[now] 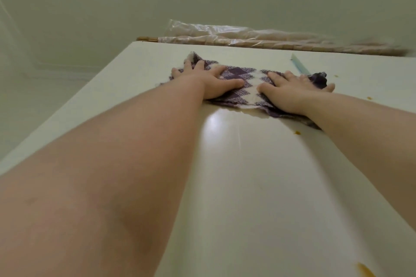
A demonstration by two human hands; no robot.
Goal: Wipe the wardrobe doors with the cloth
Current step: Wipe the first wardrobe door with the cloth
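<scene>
I look steeply up a cream wardrobe door [247, 175] that fills the lower frame. A purple-and-white zigzag cloth [248, 87] lies spread flat against it near its top edge. My left hand [209, 81] presses flat on the cloth's left half, fingers straight and spread. On the cloth's right half my right hand [292, 92] presses flat too, fingers straight. Both bare forearms reach up from the bottom of the frame.
On top of the wardrobe lie long rolled items wrapped in clear plastic [258, 40]. A pale blue strip [300, 66] sits by the door's upper right. Small orange-brown specks [298, 132] dot the door at right, with a larger smear [365, 271] at the bottom. Pale ceiling above.
</scene>
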